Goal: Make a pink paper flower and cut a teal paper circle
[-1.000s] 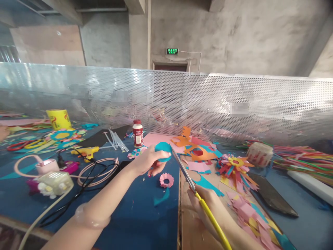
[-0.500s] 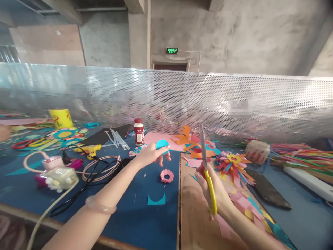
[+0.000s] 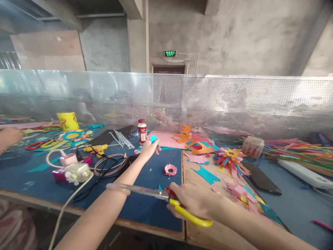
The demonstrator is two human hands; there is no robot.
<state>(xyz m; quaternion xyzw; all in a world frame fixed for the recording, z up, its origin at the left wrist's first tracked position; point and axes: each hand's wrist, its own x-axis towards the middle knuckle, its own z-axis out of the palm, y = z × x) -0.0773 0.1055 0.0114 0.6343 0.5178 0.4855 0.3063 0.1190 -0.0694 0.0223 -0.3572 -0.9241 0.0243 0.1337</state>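
Observation:
My left hand (image 3: 148, 151) is stretched out over the blue table, fingers closed on a blue paper disc (image 3: 154, 139) near the red-capped bottle (image 3: 142, 131). My right hand (image 3: 191, 198) grips scissors (image 3: 191, 215) with yellow on the handle, their blades pointing left across my left forearm in view. Beneath the blades, a small tip of blue paper (image 3: 160, 188) shows; the rest is hidden. A pink paper ring (image 3: 170, 169) with a scalloped edge lies between my hands. Right of it, a cut blue scrap (image 3: 207, 174) rests on the brown board.
Behind stands a perforated metal screen (image 3: 166, 104). Left are a yellow glue gun (image 3: 96, 149), coiled cables (image 3: 110, 165), a power adapter (image 3: 78, 172) and another person's hand (image 3: 9, 139). To the right lie a paper flower (image 3: 230, 158), a phone (image 3: 262, 178) and pipe cleaners (image 3: 299, 152).
My right hand has moved left and nearer, swinging the scissors from upright to pointing left. My left hand still holds the disc. The other person's hand shows further into view at left.

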